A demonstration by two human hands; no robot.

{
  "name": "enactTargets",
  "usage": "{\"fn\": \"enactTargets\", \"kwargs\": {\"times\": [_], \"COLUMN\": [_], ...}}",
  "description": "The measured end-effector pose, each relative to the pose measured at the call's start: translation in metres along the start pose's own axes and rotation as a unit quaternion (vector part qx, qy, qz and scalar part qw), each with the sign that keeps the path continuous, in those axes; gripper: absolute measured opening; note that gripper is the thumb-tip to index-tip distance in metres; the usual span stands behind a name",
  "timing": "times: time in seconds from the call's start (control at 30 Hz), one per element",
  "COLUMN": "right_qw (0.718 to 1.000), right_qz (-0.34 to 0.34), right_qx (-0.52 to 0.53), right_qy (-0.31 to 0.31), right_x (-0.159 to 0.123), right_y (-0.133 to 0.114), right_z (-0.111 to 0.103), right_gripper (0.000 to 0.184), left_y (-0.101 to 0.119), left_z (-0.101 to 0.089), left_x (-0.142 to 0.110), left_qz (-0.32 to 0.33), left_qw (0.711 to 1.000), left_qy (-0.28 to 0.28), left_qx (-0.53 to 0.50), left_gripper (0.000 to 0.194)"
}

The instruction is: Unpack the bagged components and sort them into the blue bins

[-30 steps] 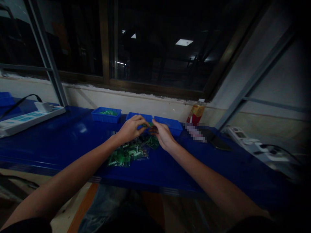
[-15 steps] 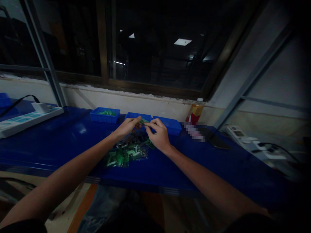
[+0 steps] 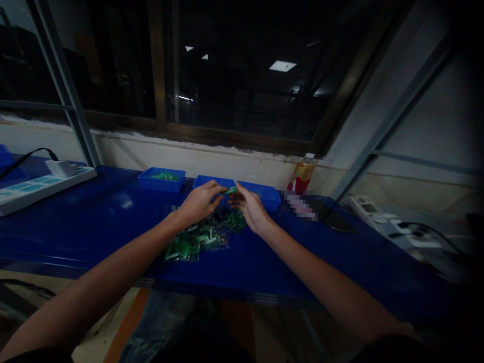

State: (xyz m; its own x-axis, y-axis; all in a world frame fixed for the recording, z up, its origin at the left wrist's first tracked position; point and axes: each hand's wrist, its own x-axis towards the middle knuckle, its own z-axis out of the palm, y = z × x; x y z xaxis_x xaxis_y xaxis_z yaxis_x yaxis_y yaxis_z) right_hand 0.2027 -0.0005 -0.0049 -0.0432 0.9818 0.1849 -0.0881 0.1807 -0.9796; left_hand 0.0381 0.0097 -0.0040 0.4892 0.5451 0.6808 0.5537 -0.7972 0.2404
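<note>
A small green piece [image 3: 231, 190], perhaps a circuit board, is held up in front of me over the table. My left hand [image 3: 202, 200] pinches its left end between thumb and fingers. At its right end my right hand [image 3: 251, 205] has the thumb raised against it and the other fingers curled below. Dim light and small size hide the details of the piece. Beneath both hands lies a pile of green boards in clear plastic bags [image 3: 206, 237], partly covered by the left hand.
Behind the pile stand a blue tray with green pieces [image 3: 162, 186] and two more blue trays, the middle [image 3: 200, 180] and right [image 3: 266, 194]. A drink bottle [image 3: 300, 177] and a dark phone [image 3: 338, 222] are farther right. Power strips [image 3: 45, 186] lie at both sides of the blue table [image 3: 94, 217].
My left hand has turned over, its back now facing up. My right hand has loosened from a tight pinch, fingers spreading below. The green piece has shifted slightly right.
</note>
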Motion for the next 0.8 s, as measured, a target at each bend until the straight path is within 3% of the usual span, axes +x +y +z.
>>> {"fn": "enactTargets", "kwargs": {"times": [0.1, 0.2, 0.3, 0.37, 0.5, 0.7, 0.8], "right_qw": [1.0, 0.992, 0.934, 0.888, 0.849, 0.834, 0.834], "right_qz": [0.013, -0.077, -0.224, -0.282, -0.309, -0.319, -0.317], "right_qx": [0.011, -0.104, -0.279, -0.36, -0.424, -0.444, -0.442], "right_qy": [-0.016, -0.001, -0.012, -0.036, -0.06, -0.076, -0.088], "right_x": [0.0, 0.002, 0.003, 0.001, -0.003, -0.002, -0.003], "right_y": [0.003, 0.01, 0.012, 0.011, 0.008, 0.008, 0.007], "right_z": [0.0, -0.002, -0.004, -0.004, -0.004, -0.005, -0.003], "right_gripper": [0.019, 0.02, 0.024, 0.027, 0.033, 0.037, 0.039], "left_y": [-0.001, 0.0, 0.0, -0.002, -0.006, -0.005, -0.005], "left_z": [0.002, 0.001, -0.002, -0.004, -0.007, -0.008, -0.011], "left_x": [0.0, 0.003, 0.006, 0.007, 0.007, 0.008, 0.009], "left_qz": [-0.016, -0.087, -0.23, -0.312, -0.381, -0.408, -0.431], "left_qw": [1.0, 0.991, 0.95, 0.91, 0.874, 0.852, 0.828], "left_qy": [-0.006, -0.005, -0.023, -0.049, -0.076, -0.077, -0.074], "left_qx": [-0.024, -0.098, -0.211, -0.267, -0.292, -0.318, -0.351], "left_gripper": [0.027, 0.03, 0.048, 0.053, 0.035, 0.024, 0.022]}}
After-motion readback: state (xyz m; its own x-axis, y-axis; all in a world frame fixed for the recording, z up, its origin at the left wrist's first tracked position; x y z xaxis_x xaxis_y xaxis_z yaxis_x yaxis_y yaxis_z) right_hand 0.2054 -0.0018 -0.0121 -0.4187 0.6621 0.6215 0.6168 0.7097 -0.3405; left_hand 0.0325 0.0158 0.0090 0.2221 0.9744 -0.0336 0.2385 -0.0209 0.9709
